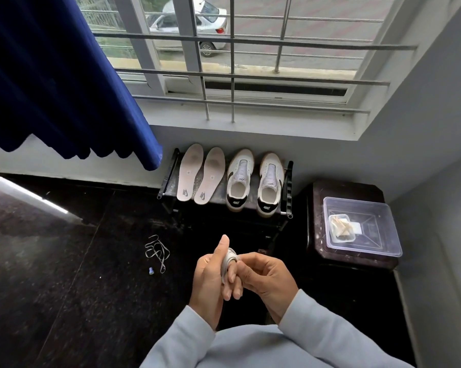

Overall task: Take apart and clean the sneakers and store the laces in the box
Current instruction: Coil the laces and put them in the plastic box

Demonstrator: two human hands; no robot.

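Note:
Two white sneakers without laces, one (pixel 239 179) to the left of the other (pixel 270 184), stand on a low black rack (pixel 288 189) under the window. Two white insoles, the left one (pixel 190 172) and the right one (pixel 209 176), lie on the rack to their left. My left hand (pixel 210 274) has a white lace (pixel 228 262) wound around its fingers. My right hand (pixel 266 274) pinches that lace from the right. A second white lace (pixel 157 252) lies loose on the dark floor to the left. A clear plastic box (pixel 370 208) sits on a dark stool at right.
Inside the clear box stands a small container (pixel 341 229) with pale cloth or paper in it. The dark stool (pixel 348 192) fills the right corner by the wall. A blue curtain (pixel 51 75) hangs at upper left. A small blue item (pixel 151 270) lies near the loose lace.

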